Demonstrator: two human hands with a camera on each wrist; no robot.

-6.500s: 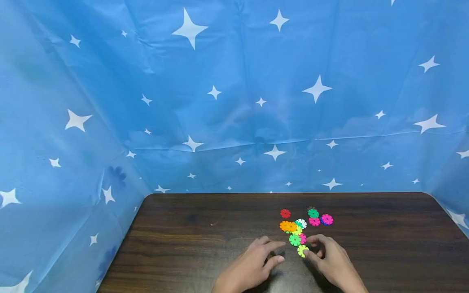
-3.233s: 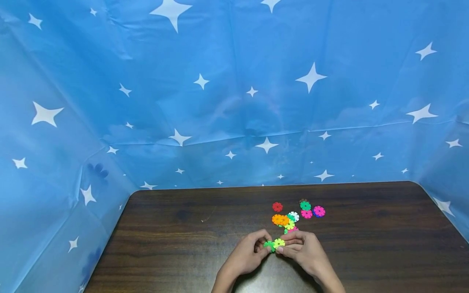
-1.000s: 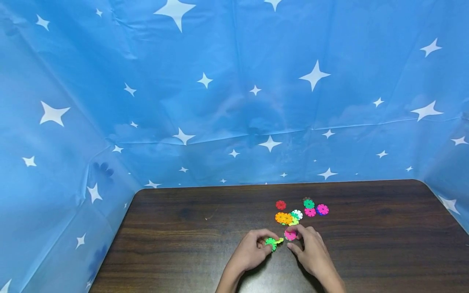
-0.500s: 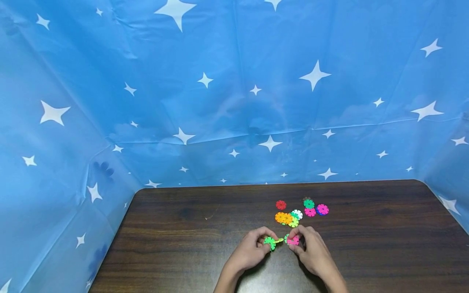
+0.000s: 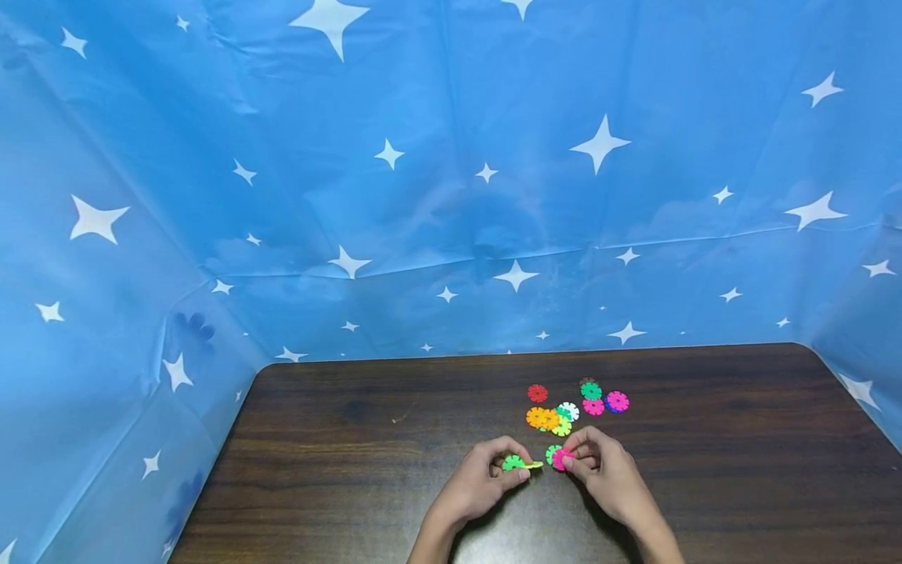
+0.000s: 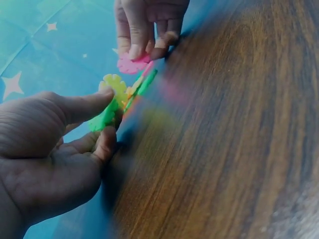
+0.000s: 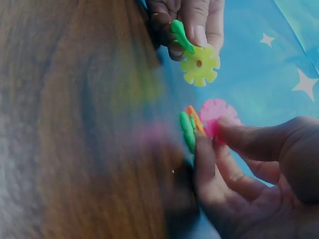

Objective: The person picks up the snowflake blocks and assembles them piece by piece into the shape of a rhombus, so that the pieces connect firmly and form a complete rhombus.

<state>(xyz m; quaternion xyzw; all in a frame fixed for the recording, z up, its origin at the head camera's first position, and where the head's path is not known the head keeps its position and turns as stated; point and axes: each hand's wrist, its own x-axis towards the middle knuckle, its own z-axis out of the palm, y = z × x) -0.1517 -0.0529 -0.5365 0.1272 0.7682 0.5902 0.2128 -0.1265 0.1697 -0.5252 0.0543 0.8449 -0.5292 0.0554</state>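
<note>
Only a slim gap is running between the joined green and yellow notched discs (image 5: 513, 463) in the left hand (image 5: 482, 482) and the pink notched disc (image 5: 560, 460) in the right hand (image 5: 611, 474), with a loose light-green disc (image 5: 551, 453) crowding its far side. Just beyond, the overlapping orange discs (image 5: 538, 417), yellow disc (image 5: 562, 428) and white disc (image 5: 573, 411) are blocking direct forward passage, leaving a thin lane before the magenta disc (image 5: 617, 402) group. Wooden tabletop (image 5: 338, 478) is offering broad room outward of both forearms, while star-print curtain (image 5: 451, 196) is bounding the far edge.
</note>
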